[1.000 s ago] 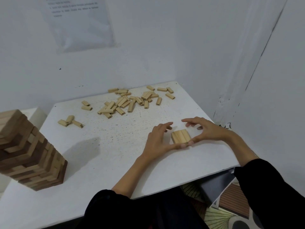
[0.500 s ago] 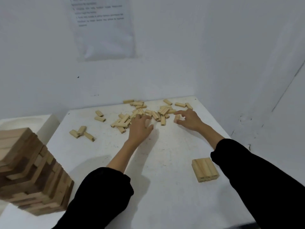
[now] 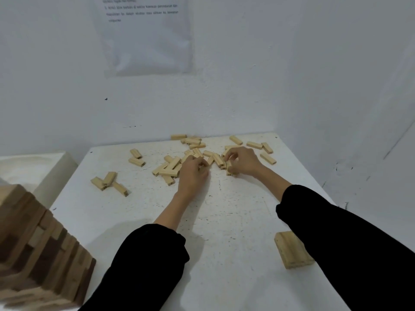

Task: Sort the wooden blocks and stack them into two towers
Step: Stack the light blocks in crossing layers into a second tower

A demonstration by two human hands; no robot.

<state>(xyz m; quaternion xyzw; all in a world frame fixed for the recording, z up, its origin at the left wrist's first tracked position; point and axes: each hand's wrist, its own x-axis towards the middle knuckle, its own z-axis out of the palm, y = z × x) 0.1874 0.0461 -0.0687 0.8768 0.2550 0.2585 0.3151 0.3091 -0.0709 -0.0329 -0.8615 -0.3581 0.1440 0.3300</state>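
Observation:
Several loose light wooden blocks lie scattered across the far part of the white table. My left hand reaches into the pile and its fingers curl around a light block. My right hand grips another light block at the pile's right side. A flat layer of light blocks sits near the table's right front, partly hidden by my right sleeve. A tall tower of mixed dark and light blocks stands at the front left.
White walls close the corner behind and to the right of the table. A paper sheet hangs on the back wall. A lower white surface adjoins the table on the left. Three blocks lie apart at the left.
Both hands left the flat layer of light blocks near the front and reached to the far pile. There they have closed on loose blocks.

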